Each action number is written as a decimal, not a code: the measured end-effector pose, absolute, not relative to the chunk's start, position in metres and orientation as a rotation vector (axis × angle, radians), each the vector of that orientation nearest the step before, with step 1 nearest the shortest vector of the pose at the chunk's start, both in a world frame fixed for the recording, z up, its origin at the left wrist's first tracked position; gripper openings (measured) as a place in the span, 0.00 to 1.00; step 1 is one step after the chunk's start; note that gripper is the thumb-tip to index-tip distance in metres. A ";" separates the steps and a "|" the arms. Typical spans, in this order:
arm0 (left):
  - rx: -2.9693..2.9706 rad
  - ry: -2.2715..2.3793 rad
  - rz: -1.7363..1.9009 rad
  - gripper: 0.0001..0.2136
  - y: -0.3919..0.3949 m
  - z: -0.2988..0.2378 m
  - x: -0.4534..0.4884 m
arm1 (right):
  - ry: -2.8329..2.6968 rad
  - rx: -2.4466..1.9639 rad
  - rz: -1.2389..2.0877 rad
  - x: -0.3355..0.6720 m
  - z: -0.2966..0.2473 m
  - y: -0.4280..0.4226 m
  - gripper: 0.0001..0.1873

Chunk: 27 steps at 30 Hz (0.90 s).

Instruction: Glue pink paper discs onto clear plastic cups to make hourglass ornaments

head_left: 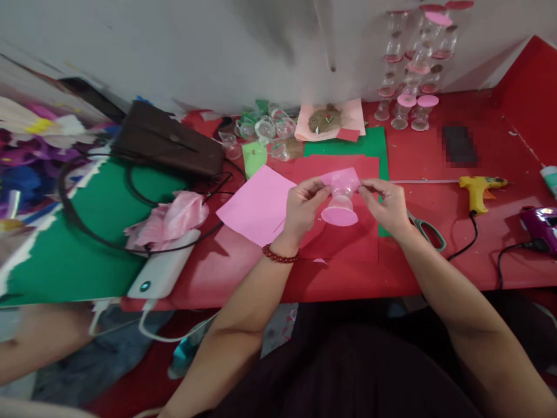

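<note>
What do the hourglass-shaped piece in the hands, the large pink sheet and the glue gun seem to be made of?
Hourglass-shaped piece: clear body probably glossy plastic, being see-through with highlights.
Large pink sheet: matte, flat, straight edges; paper or thin foam.
Glue gun: yellow body likely hard, smooth plastic, from its moulded shape.

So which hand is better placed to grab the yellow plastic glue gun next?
Probably the right hand: the glue gun lies beyond it, farther from the left hand. Both hold the clear plastic hourglass shape with pink ends, so the right would let go first.
</note>
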State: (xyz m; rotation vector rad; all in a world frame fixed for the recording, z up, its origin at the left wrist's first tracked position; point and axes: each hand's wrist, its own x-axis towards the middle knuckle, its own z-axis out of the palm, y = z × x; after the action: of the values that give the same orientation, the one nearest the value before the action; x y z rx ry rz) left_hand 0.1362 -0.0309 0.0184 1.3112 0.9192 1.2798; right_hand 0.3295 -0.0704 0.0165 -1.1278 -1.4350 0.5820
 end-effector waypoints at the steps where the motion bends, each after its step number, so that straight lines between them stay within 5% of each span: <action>1: 1.304 0.918 1.275 0.09 -0.031 0.019 0.136 | -1.441 -1.128 0.581 0.329 0.018 -0.071 0.10; 14: 1.163 0.917 1.262 0.15 -0.029 0.007 0.143 | -1.245 -1.145 0.985 0.329 0.012 -0.065 0.09; 27: 1.096 0.964 1.121 0.10 -0.035 0.012 0.148 | -0.958 -1.190 1.261 0.324 0.009 -0.059 0.13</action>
State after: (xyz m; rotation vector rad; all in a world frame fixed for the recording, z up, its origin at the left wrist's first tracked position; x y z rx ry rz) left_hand 0.1481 -0.0353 0.0124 1.0963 0.9640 1.1206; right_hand 0.3239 -0.0595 0.0091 -1.1899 -0.9582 1.2612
